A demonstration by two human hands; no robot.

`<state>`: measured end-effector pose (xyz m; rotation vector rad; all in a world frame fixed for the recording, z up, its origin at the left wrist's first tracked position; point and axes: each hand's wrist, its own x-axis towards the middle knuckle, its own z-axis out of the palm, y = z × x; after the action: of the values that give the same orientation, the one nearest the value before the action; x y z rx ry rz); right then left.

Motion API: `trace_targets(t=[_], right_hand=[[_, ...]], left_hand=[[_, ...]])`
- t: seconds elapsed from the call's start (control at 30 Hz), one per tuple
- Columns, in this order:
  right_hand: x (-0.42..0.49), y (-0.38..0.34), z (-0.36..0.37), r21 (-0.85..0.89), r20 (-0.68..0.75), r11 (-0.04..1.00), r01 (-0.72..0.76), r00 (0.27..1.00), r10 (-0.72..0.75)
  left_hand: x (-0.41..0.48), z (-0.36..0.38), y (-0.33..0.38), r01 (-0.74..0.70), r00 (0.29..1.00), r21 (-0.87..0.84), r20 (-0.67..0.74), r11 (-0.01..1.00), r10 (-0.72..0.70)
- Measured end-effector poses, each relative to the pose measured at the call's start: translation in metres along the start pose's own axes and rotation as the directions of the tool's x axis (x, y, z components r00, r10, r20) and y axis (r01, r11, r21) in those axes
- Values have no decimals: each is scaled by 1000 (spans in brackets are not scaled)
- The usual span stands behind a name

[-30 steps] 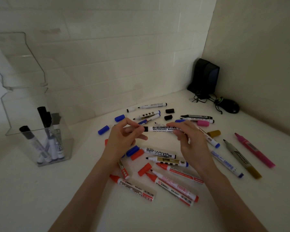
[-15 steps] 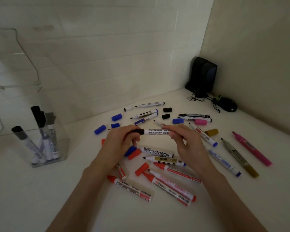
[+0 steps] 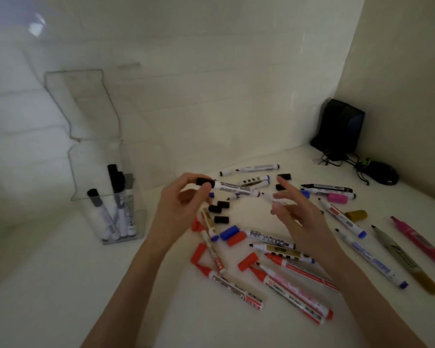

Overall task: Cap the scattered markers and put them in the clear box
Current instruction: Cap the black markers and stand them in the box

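Note:
My left hand (image 3: 180, 204) pinches a capped black whiteboard marker (image 3: 226, 186) by its cap end, above the table. My right hand (image 3: 293, 213) hovers just right of the marker with fingers spread, holding nothing. The clear box (image 3: 86, 172) stands at the left with its lid up and several capped black markers (image 3: 116, 212) inside. Scattered on the table lie red markers (image 3: 294, 295), blue markers (image 3: 372, 262), a gold marker (image 3: 407, 262), a pink marker (image 3: 422, 242), loose black caps (image 3: 219, 209), red caps (image 3: 248, 261) and a blue cap (image 3: 228, 232).
A black speaker (image 3: 339, 126) stands in the far right corner, with a black mouse (image 3: 382, 173) and tangled cables beside it. White tiled wall behind, beige wall on the right. Markers crowd the table under and between my forearms.
The right hand has let go of the marker and opened. The left hand now holds the capped marker alone. The view has turned left, bringing the clear box closer to the middle.

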<state>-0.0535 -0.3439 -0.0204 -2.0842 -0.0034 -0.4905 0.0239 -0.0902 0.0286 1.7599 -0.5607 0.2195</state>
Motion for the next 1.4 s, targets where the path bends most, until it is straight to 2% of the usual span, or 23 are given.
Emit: trace_targets(t=[0.13,0.3,0.43,0.63,0.7,0.77,0.87,0.93,1.0,1.07,1.1,1.17,1.2,1.23,1.3,1.33,1.4], right_hand=[[12,-16,22,-101,128,995,9,992,4],[30,-57,77,-63,241,995,71,969,-54],[29,-70,109,36,271,996,83,958,-90],[26,-62,102,-112,214,993,36,977,-11],[26,-55,89,-172,151,985,-21,987,47],[28,-41,72,-237,29,968,-77,996,87],[29,-14,42,-391,-184,902,-184,976,120],[27,2,26,-518,-275,820,-242,955,108],[23,13,16,-643,-285,721,-257,955,86],[20,17,11,-719,-266,650,-246,961,70],[18,17,10,-732,-263,635,-247,962,71],[17,17,7,-736,-253,626,-258,962,99],[17,17,5,-736,-242,625,-259,964,113],[16,17,3,-734,-228,627,-260,964,134],[15,16,-2,-732,-193,632,-256,967,168],[14,16,-5,-729,-172,639,-246,969,177],[11,17,-10,-702,-139,679,-216,976,166]], left_hand=[[-2,-73,24,-39,956,-32,-292,999,28],[-7,-132,50,-128,844,99,-512,987,161],[-8,-156,45,-137,776,206,-585,969,234],[-1,-164,30,-121,728,266,-631,957,267],[1,-165,23,-27,783,390,-564,920,262],[2,-165,11,77,871,572,-438,817,224],[0,-163,-3,117,927,710,-329,694,181],[-1,-160,-11,116,930,746,-314,656,192],[-3,-156,-16,99,923,775,-306,624,234],[-6,-145,-14,115,879,769,-373,628,296],[-9,-136,-11,111,836,765,-417,635,357],[-16,-108,0,20,762,761,-431,648,483],[-19,-89,4,-66,772,747,-381,661,508],[-21,-71,4,-166,816,717,-286,677,502],[-21,-36,2,-282,927,646,-8,710,375],[-21,-20,-1,-264,961,643,110,719,254],[-15,8,-9,-193,975,700,214,688,55]])
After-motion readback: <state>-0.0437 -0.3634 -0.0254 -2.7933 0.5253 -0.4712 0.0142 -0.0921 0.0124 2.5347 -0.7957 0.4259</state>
